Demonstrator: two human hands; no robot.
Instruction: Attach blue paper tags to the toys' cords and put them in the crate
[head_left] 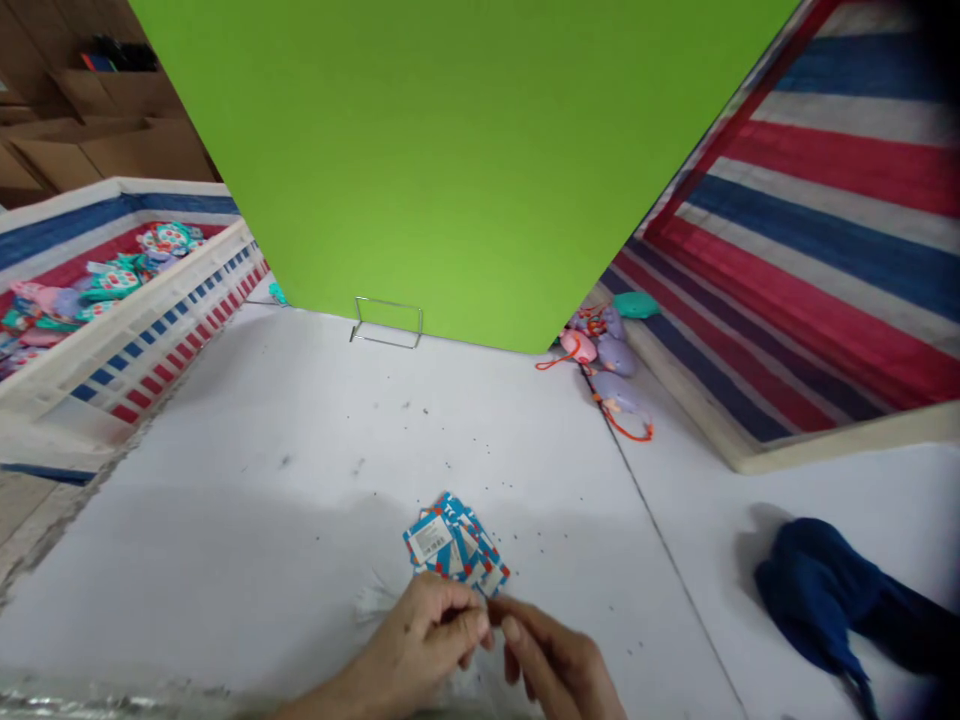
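My left hand (427,638) is closed in a pinch, its thumb pressed against the bent fingers. Close against it, my right hand (556,662) is also closed, thumb and forefinger meeting near the left fingertips. Whatever lies between the fingertips is too small to make out. Just beyond both hands, a loose stack of blue, white and red cards (450,545) lies on the white table (315,430); the top one carries a barcode label. Thin white strands (373,600) lie beside my left hand, partly hidden by it.
A large green panel (465,170) stands at the back, a bent wire frame (386,340) at its base. At left is a white basket (150,330) of colourful fabric pieces (112,280). Purple and pink pouches (615,355), a striped-lined bin (739,460) and dark blue cloth (817,590) are at right.
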